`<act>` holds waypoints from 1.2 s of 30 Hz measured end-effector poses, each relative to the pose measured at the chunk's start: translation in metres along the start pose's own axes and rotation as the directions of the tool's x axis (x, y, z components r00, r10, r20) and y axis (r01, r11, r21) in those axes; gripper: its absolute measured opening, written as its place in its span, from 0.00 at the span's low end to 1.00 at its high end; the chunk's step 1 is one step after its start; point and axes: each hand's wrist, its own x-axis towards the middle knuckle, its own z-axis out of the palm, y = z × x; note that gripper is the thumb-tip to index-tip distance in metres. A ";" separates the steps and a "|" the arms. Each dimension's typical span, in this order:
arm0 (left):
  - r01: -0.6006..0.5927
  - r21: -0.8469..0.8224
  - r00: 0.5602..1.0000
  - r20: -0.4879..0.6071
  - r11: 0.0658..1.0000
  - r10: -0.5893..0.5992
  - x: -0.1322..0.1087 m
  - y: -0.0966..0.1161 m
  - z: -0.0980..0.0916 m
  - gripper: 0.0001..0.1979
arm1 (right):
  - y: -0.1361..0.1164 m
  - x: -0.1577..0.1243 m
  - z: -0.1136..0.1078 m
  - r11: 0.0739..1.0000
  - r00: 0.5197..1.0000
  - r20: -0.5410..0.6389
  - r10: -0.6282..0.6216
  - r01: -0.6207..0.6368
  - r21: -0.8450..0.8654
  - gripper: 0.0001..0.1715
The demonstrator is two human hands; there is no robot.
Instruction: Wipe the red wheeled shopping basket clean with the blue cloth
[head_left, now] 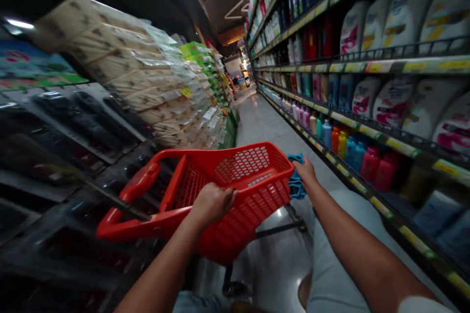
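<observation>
1. Two hands are on a red basket (253, 166), which sits at the centre of my view, tilted so that its mesh inside faces me.
2. The left hand (213, 201), at 6 o'clock of the basket, is curled over the near rim. Its fingertips dip inside, where I cannot see them.
3. The right hand (305, 172), at 3 o'clock of the basket, is bunched on a blue cloth (296, 187) held against the basket's right end. The cloth shows above and below the hand, and the fingers are buried in it.
4. The basket's handle (147, 176) loops out at 9 o'clock, its lower end blurred against dark shelving.
5. A dark frame (279, 229) shows in part under the basket; the basket hides how the two join.
6. Shelves (367, 129) of bottles (370, 162) run along 3 o'clock, their labels too smeared to read. The stacked packs (147, 73) at 10 o'clock are just as blurred.
7. The bottom edge cuts off both forearms.
</observation>
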 end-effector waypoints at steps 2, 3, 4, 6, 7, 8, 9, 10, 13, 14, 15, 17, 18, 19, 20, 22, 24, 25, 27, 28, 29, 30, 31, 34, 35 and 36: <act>-0.027 -0.016 0.999 -0.039 1.000 0.026 -0.009 0.005 0.002 0.18 | -0.001 -0.019 -0.012 0.999 1.000 -0.007 -0.025 0.025 -0.022 0.11; -0.036 -0.025 0.997 -0.063 0.999 0.034 -0.013 0.007 0.003 0.18 | 0.000 -0.029 -0.018 0.998 0.999 -0.022 -0.039 0.039 -0.039 0.12; -0.045 -0.036 0.995 -0.090 0.998 0.042 -0.015 0.009 0.003 0.18 | 0.002 -0.038 -0.025 0.997 0.998 -0.037 -0.055 0.053 -0.060 0.13; -0.063 -0.060 0.987 -0.150 0.996 0.053 -0.019 0.010 0.002 0.19 | 0.008 -0.054 -0.039 0.990 0.992 -0.080 -0.094 0.085 -0.111 0.15; -0.071 -0.074 0.982 -0.180 0.995 0.057 -0.021 0.009 0.001 0.20 | 0.010 -0.059 -0.046 0.984 0.986 -0.108 -0.124 0.109 -0.139 0.17; -0.078 -0.089 0.976 -0.209 0.993 0.058 -0.023 0.007 0.001 0.21 | 0.012 -0.063 -0.052 0.979 0.984 -0.120 -0.134 0.113 -0.169 0.19; -0.081 -0.106 0.970 -0.235 0.991 0.054 -0.025 0.005 0.001 0.21 | 0.013 -0.065 -0.058 0.973 0.982 -0.120 -0.146 0.120 -0.199 0.20; -0.074 -0.123 0.965 -0.260 0.990 0.040 -0.026 0.004 0.001 0.22 | 0.012 -0.065 -0.061 0.967 0.982 -0.107 -0.153 0.127 -0.223 0.21; 0.026 -0.185 0.940 -0.330 0.982 -0.087 -0.026 0.018 0.008 0.21 | 0.009 -0.063 -0.066 0.961 0.988 -0.035 -0.152 0.139 -0.239 0.23; 0.082 -0.211 0.923 -0.353 0.974 -0.154 -0.023 0.030 0.011 0.21 | 0.009 -0.063 -0.066 0.964 0.990 -0.026 -0.139 0.130 -0.230 0.23; 0.140 -0.240 0.899 -0.376 0.961 -0.225 -0.019 0.045 0.014 0.19 | 0.009 -0.064 -0.065 0.968 0.992 -0.030 -0.126 0.116 -0.223 0.23; 0.229 -0.309 0.843 -0.411 0.923 -0.346 -0.007 0.085 0.021 0.15 | 0.014 -0.071 -0.062 0.969 0.991 -0.061 -0.115 0.099 -0.225 0.23; 0.264 -0.347 0.812 -0.424 0.900 -0.402 -0.001 0.107 0.023 0.12 | 0.018 -0.078 -0.061 0.968 0.989 -0.077 -0.122 0.102 -0.227 0.23; 0.287 -0.387 0.781 -0.436 0.876 -0.448 0.005 0.129 0.025 0.10 | 0.022 -0.086 -0.060 0.967 0.987 -0.091 -0.134 0.110 -0.230 0.22; 0.310 -0.428 0.751 -0.438 0.849 -0.495 0.010 0.150 0.026 0.08 | 0.026 -0.095 -0.059 0.966 0.984 -0.103 -0.145 0.118 -0.231 0.23; 0.302 -0.493 0.721 -0.442 0.816 -0.534 0.018 0.185 0.026 0.05 | 0.032 -0.116 -0.059 0.966 0.983 -0.093 -0.159 0.135 -0.222 0.23; 0.259 -0.535 0.725 -0.443 0.804 -0.528 0.019 0.207 0.025 0.04 | 0.035 -0.136 -0.060 0.966 0.984 -0.034 -0.177 0.167 -0.196 0.22; 0.236 -0.549 0.733 -0.441 0.802 -0.518 0.018 0.213 0.024 0.05 | 0.034 -0.143 -0.060 0.965 0.981 0.000 -0.192 0.189 -0.181 0.22; 0.201 -0.571 0.755 -0.427 0.796 -0.498 0.012 0.216 0.023 0.06 | 0.031 -0.150 -0.059 0.958 0.972 0.051 -0.229 0.234 -0.165 0.22; 0.188 -0.579 0.768 -0.417 0.793 -0.487 0.008 0.214 0.023 0.06 | 0.028 -0.149 -0.057 0.953 0.968 0.059 -0.245 0.252 -0.169 0.22; 0.174 -0.585 0.784 -0.405 0.792 -0.471 0.003 0.211 0.022 0.07 | 0.024 -0.143 -0.055 0.948 0.964 0.063 -0.257 0.264 -0.179 0.22; 0.155 -0.589 0.802 -0.395 0.793 -0.449 -0.002 0.207 0.021 0.08 | 0.020 -0.134 -0.051 0.945 0.964 0.059 -0.259 0.266 -0.193 0.22; 0.135 -0.591 0.820 -0.384 0.795 -0.425 -0.006 0.204 0.020 0.09 | 0.016 -0.123 -0.047 0.944 0.966 0.056 -0.253 0.260 -0.205 0.21; 0.095 -0.591 0.863 -0.352 0.801 -0.362 -0.017 0.194 0.014 0.10 | 0.008 -0.082 -0.033 0.950 0.980 0.012 -0.201 0.197 -0.240 0.15; 0.088 -0.589 0.874 -0.342 0.803 -0.346 -0.019 0.192 0.012 0.11 | 0.008 -0.071 -0.030 0.953 0.983 0.010 -0.185 0.182 -0.242 0.13; 0.083 -0.587 0.882 -0.333 0.805 -0.334 -0.021 0.191 0.011 0.11 | 0.010 -0.063 -0.028 0.956 0.985 0.013 -0.174 0.172 -0.238 0.12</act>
